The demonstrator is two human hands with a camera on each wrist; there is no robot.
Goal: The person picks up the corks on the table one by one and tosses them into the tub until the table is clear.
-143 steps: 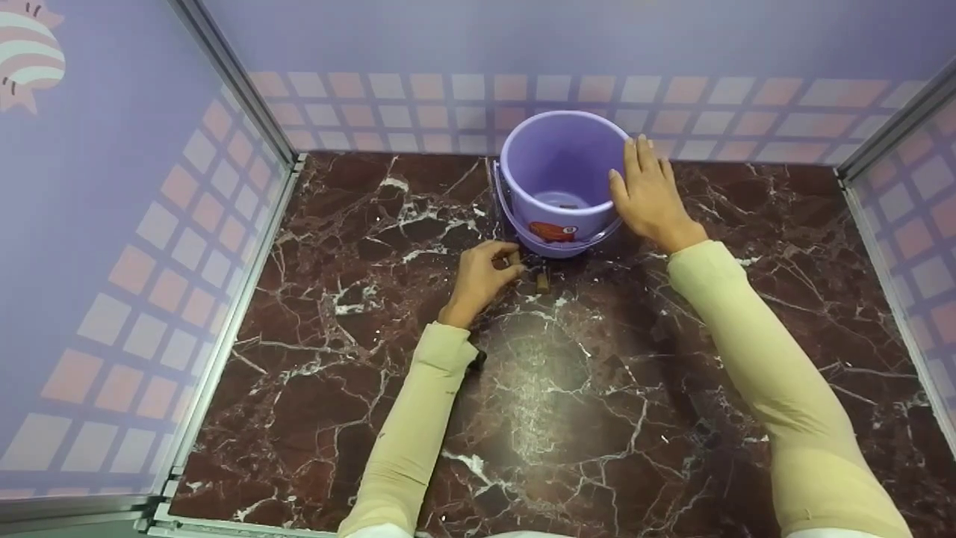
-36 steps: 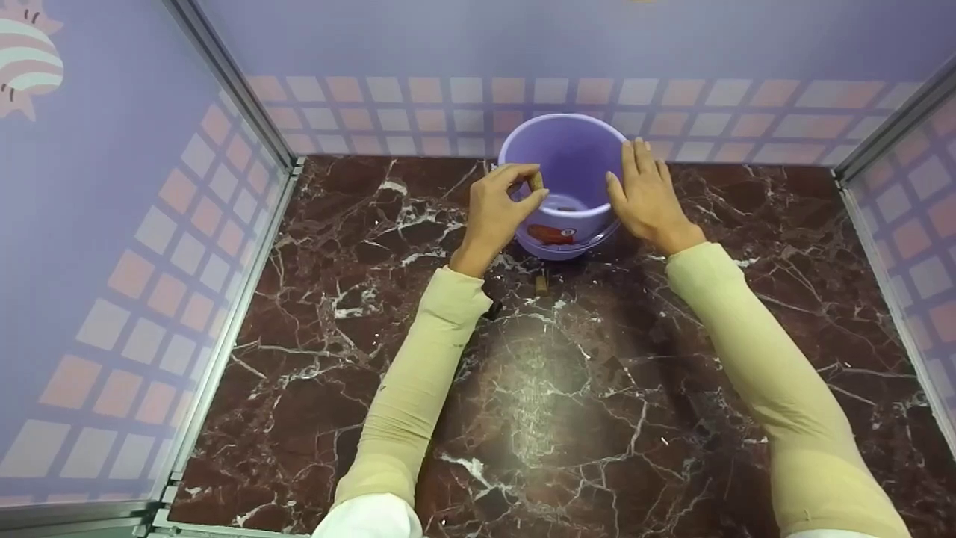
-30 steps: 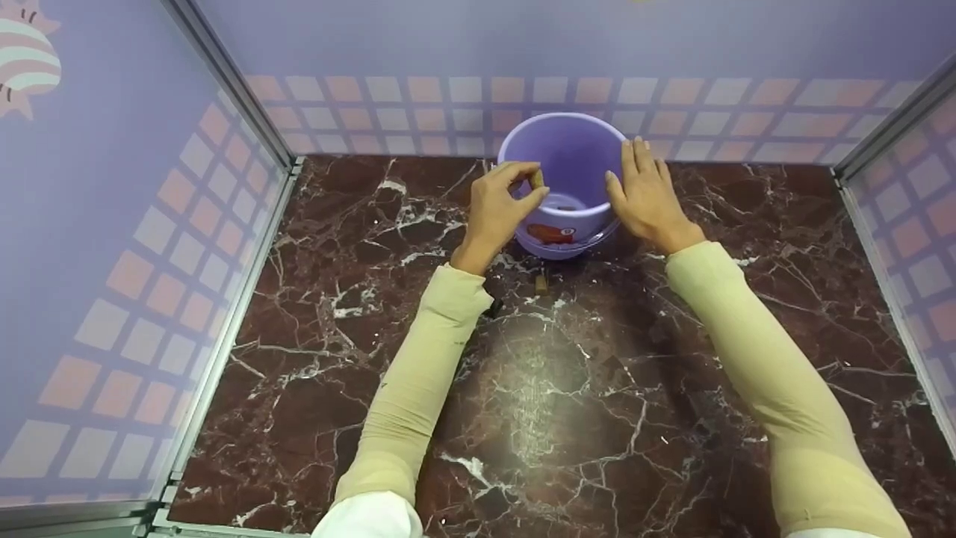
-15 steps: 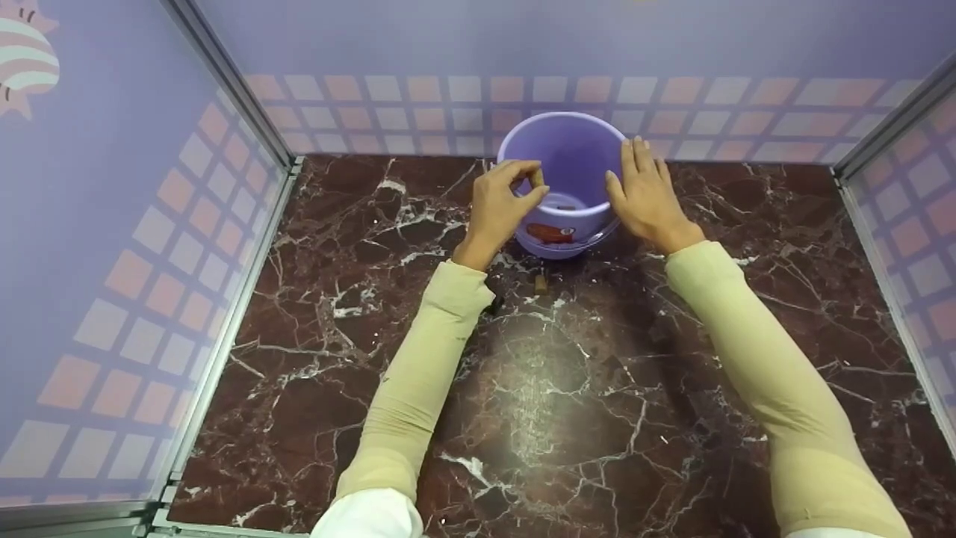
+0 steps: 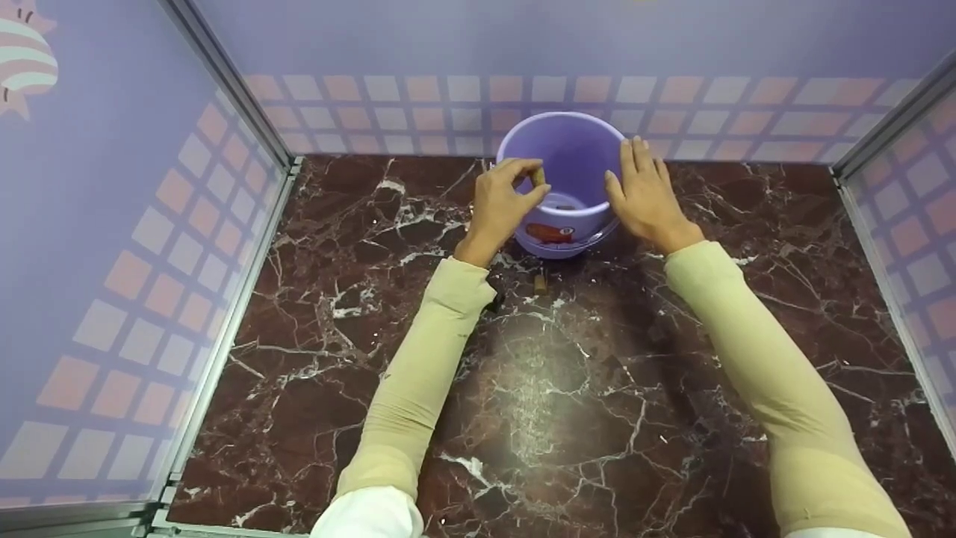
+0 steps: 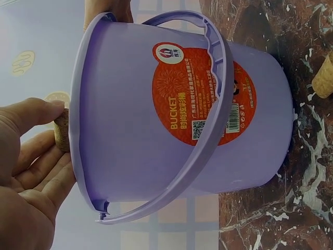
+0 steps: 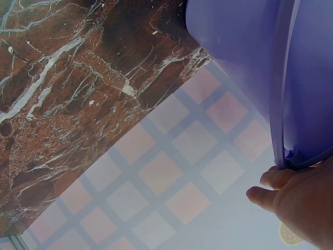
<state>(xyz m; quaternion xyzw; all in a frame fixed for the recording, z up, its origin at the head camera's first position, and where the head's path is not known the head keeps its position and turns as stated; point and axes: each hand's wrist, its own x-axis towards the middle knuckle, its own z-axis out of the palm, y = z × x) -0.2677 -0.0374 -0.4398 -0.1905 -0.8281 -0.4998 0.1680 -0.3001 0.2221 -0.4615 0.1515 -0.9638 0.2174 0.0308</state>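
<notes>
A purple bucket (image 5: 556,230) with a red label stands upright near the back wall. Between thumb and fingers my left hand (image 5: 499,205) pinches a cork (image 6: 61,130), held above the bucket's rim on its left side. On the opposite side, my right hand (image 5: 648,196) rests on the rim with fairly straight fingers. A second cork (image 5: 540,283) is on the tabletop just in front of the bucket. Down on the bucket's floor shows a small brownish piece (image 5: 565,208), too small to name surely.
The dark red marbled tabletop (image 5: 321,418) carries small pale specks. Purple panels with pink and white squares enclose it at the back (image 5: 418,45), left (image 5: 119,224) and right. The bucket's handle (image 6: 208,130) hangs down at its front.
From beside the bucket's base, my left hand has risen to the rim with a cork pinched in it. Over the last second it has barely shifted. My right hand stays on the rim.
</notes>
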